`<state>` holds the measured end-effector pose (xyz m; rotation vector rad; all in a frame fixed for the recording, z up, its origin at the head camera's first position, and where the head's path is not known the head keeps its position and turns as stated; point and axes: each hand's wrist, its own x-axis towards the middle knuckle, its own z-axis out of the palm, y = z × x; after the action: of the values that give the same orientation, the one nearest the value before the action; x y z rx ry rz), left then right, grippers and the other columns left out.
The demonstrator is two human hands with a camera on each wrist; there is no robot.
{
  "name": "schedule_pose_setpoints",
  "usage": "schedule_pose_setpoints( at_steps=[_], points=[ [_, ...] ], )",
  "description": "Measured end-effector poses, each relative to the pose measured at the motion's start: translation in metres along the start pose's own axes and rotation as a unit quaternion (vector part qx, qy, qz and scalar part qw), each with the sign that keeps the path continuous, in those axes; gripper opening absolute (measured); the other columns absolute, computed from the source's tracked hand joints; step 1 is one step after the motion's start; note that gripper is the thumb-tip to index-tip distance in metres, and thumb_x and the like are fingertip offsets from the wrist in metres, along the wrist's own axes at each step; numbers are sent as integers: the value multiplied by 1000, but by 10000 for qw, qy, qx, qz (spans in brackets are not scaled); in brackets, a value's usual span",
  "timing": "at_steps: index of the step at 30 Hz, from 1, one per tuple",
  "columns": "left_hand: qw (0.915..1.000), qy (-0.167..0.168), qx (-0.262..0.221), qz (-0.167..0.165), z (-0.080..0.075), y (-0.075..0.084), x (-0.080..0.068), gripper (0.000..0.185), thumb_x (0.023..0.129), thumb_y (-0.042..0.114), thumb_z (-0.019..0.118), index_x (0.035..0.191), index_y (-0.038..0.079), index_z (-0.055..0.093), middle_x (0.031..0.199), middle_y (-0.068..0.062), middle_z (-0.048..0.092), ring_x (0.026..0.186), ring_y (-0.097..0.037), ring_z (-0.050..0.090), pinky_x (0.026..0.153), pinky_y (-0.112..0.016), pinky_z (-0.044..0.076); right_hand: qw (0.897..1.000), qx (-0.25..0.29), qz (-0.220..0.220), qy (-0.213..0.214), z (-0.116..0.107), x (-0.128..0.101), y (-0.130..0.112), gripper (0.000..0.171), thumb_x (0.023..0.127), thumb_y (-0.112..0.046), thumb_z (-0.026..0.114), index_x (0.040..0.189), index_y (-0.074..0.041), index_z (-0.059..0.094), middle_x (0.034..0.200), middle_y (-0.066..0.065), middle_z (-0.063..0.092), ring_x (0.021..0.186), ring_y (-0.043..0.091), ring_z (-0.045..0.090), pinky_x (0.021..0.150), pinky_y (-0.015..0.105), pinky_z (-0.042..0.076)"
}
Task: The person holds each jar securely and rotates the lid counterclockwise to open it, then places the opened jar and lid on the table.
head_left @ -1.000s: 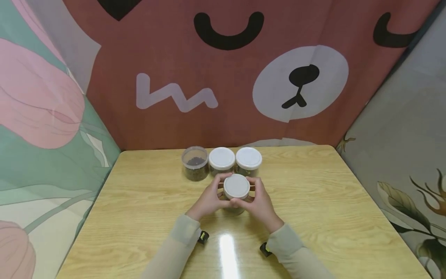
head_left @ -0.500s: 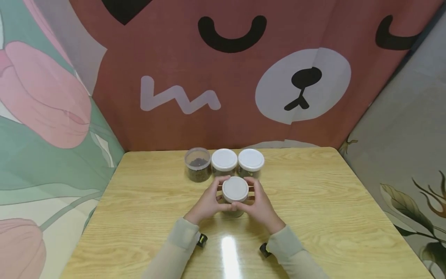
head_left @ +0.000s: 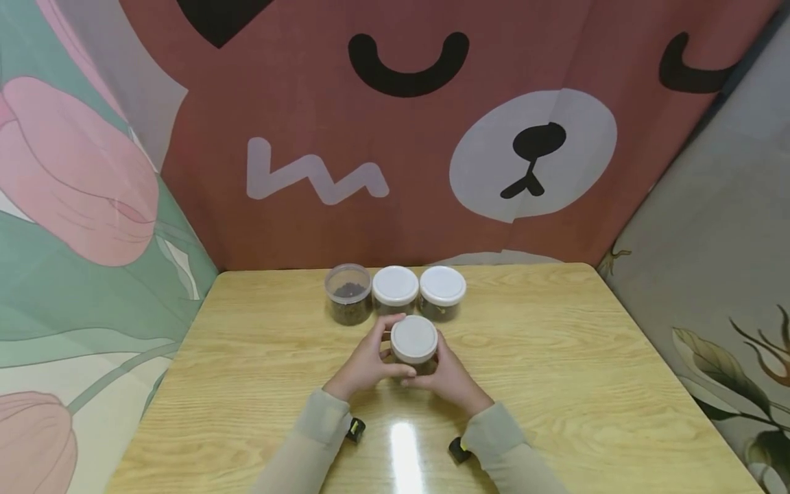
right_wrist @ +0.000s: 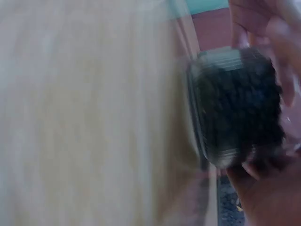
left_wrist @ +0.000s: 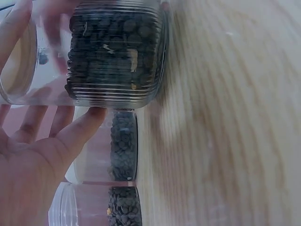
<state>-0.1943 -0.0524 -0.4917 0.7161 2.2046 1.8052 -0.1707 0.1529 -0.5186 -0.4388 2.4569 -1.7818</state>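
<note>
A clear ribbed jar with a white lid point(head_left: 414, 337) stands between both hands near the middle of the table. Dark, pebble-like pieces fill much of the jar point(left_wrist: 115, 59) in the left wrist view. My left hand point(head_left: 368, 358) grips its left side, thumb in front and fingers behind. From the right, my right hand point(head_left: 452, 376) holds the jar lower, with its thumb across the front. The right wrist view is blurred but shows the dark-filled jar point(right_wrist: 237, 106) between fingers of both hands. Whether the jar's base touches the table cannot be told.
Behind the held jar, a lidless jar point(head_left: 348, 296) with dark pieces stands at the left of a row. Two jars with white lids, a middle jar point(head_left: 396, 287) and a right jar point(head_left: 442, 288), stand beside it. Printed cloth point(head_left: 308, 226) hangs behind the wooden table point(head_left: 555, 370).
My right hand has slid from around the lid down to the jar's body, its thumb now lower. The left hand stays at the jar's left side. The head view has shifted slightly.
</note>
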Motion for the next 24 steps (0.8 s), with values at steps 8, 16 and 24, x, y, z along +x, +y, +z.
schedule_pose_setpoints(
  at_steps=[8,16,24],
  points=[
    [9999,-75,-96,-44,0,-3,0,93,77,9,88,152,24,35,148,-8,43,131,-36,46,108,-52,45,9986,-426,79,293,2,1,4,100,68,-20,96,151,-12,40,144,11,55,134,31,51,111,54,40],
    [9998,-52,153,147,3,-1,0,94,78,10,88,154,20,33,148,-8,44,135,-28,44,109,-50,44,9977,-584,37,333,0,2,5,100,66,-21,97,150,-8,43,141,12,58,131,32,54,109,54,43],
    [9850,-175,1664,431,-1,23,4,96,79,29,89,153,10,31,148,-11,41,136,-25,45,113,-48,39,9982,-511,190,245,0,3,3,100,70,-21,95,152,-12,40,141,9,58,132,27,53,112,49,41]
  ],
)
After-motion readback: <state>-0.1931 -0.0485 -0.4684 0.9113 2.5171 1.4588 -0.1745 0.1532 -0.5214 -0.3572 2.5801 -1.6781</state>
